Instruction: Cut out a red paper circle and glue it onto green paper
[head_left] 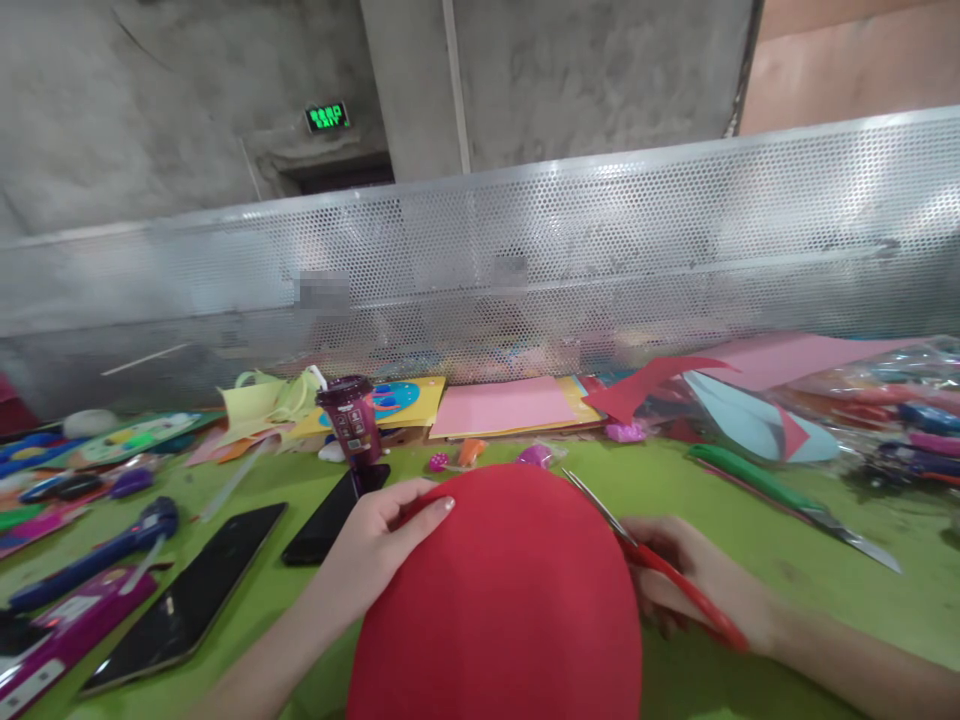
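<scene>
A large rounded sheet of red paper (502, 610) fills the lower middle of the view, held up over the green table (787, 560). My left hand (375, 545) pinches the sheet's upper left edge, thumb on top. My right hand (697, 585) grips red-handled scissors (637, 545), whose blades point up and left along the sheet's right edge. Part of the right hand's fingers are hidden behind the paper.
Two dark phones (330, 515) (187, 600) lie left of the paper. A purple cup (351, 420) stands behind them. Pink paper (506, 405), red and blue scraps (675, 385), a green-handled knife (787, 495) and packaged pens (900, 420) crowd the back. A perforated metal screen (525, 260) borders the table.
</scene>
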